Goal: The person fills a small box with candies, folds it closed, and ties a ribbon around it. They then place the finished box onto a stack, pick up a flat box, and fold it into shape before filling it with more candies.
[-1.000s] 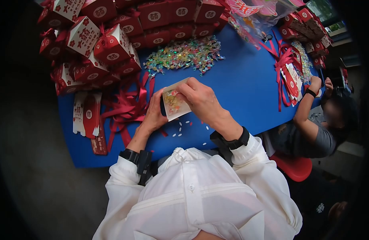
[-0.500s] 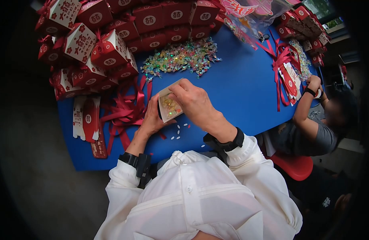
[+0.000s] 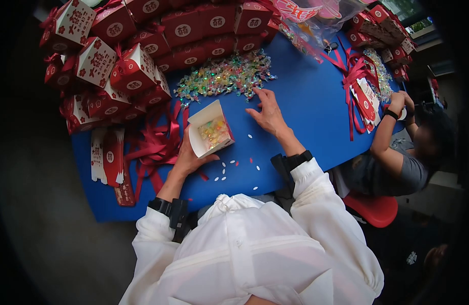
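My left hand [image 3: 186,156] is wrapped round a small candy box [image 3: 197,141], tilted so its open top faces me. White flaps stand up at the mouth, and wrapped candies [image 3: 215,133] in shiny clear film lie inside. To the right of the box, my right hand [image 3: 270,113] reaches over the blue table, thumb and fingers apart, with nothing visible in it. Its fingertips are at the near right edge of a loose candy pile [image 3: 222,76].
Closed red-and-white boxes [image 3: 181,30] are stacked at the back left. Red ribbons [image 3: 155,140] and flat folded cartons [image 3: 108,156] lie left of me. Small white paper bits [image 3: 224,171] dot the blue table [image 3: 300,117]. A co-worker [image 3: 397,152] sits at the right, and a plastic bag [image 3: 321,18] lies behind.
My right hand has left the box opening and moved right and forward to the candy pile, its fingers spreading. The box's flap now stands up, showing more candies inside.
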`<state>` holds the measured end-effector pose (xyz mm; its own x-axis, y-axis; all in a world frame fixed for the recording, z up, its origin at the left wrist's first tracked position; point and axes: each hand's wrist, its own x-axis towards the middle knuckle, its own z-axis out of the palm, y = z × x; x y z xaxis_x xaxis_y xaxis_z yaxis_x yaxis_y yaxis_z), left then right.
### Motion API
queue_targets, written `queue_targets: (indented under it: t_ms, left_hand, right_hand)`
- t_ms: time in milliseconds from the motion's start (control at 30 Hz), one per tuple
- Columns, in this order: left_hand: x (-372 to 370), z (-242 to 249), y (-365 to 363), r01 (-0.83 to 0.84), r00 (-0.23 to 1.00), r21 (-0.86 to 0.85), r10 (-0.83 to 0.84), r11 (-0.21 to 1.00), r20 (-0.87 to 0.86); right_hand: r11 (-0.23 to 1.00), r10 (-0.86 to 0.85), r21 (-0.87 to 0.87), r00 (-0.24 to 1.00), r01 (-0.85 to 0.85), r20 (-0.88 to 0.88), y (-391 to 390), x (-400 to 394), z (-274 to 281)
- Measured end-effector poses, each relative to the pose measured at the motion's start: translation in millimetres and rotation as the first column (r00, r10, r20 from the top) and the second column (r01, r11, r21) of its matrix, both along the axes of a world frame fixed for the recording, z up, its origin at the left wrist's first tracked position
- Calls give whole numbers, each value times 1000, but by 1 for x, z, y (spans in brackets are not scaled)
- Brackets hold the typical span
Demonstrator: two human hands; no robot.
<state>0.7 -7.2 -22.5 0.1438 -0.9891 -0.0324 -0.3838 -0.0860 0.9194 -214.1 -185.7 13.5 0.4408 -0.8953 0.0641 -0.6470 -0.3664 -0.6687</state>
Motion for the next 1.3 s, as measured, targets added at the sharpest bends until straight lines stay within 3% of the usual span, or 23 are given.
queue_targets:
  t_ms: [67, 133, 267, 467, 533, 567, 733, 767, 833, 867, 933, 1033, 1067, 1133, 1300]
  left_hand:
    - [3, -2, 0, 0, 999, 90, 4, 996, -46]
    - [-2, 10, -2, 7, 986, -74, 6, 997, 166]
    - [0, 8, -2, 62, 991, -50, -56, 997, 125]
    - [3, 22, -5, 147, 980, 16, -148, 989, 131]
    - [3, 23, -4, 140, 985, 28, -142, 990, 100]
    - [3, 24, -5, 139, 988, 38, -142, 989, 67]
    - [0, 15, -5, 101, 994, -38, -103, 994, -44]
    - [0, 15, -4, 95, 992, -47, -99, 994, -82]
    - [0, 11, -6, 106, 992, -48, -108, 993, -60]
    - [1, 9, -6, 115, 992, -50, -117, 992, -37]
    - [-1, 11, -5, 102, 995, -74, -102, 992, 0]
    - [-4, 16, -7, 89, 996, -129, -84, 988, 42]
    - [-5, 16, -8, 93, 995, -157, -86, 983, 46]
    - [-7, 16, -7, 85, 994, -228, -66, 970, 90]
    - [-5, 5, -9, 109, 973, -382, -20, 918, 230]
  right_hand:
    - [998, -23, -60, 999, 21, -27, 0, 7, -6]
    - [983, -71, -174, 993, 54, -96, 3, 10, -10]
    - [986, -46, -163, 996, 34, -71, 8, 5, -18]
    - [995, -80, -56, 996, 82, 34, 5, 1, -22]
    - [973, -105, 224, 977, 63, 183, 3, 3, -5]
    - [973, -98, 224, 978, 56, 184, 6, 6, 7]
    - [957, 179, 127, 877, -260, 445, 36, 24, 85]
    - [957, 178, 129, 877, -260, 445, 39, 27, 88]
    - [843, 523, -270, 824, -465, 218, 43, 30, 92]
    - [844, 523, -270, 824, -464, 218, 45, 30, 93]
    - [917, 380, 3, 876, -399, 297, 50, 30, 93]
    - [886, 368, 130, 847, -444, 385, 43, 22, 73]
    - [886, 369, 131, 846, -445, 385, 42, 19, 68]
    - [759, 530, 162, 743, -630, 408, 42, 15, 62]
    - [714, 595, 146, 704, -684, 388, 50, 5, 69]
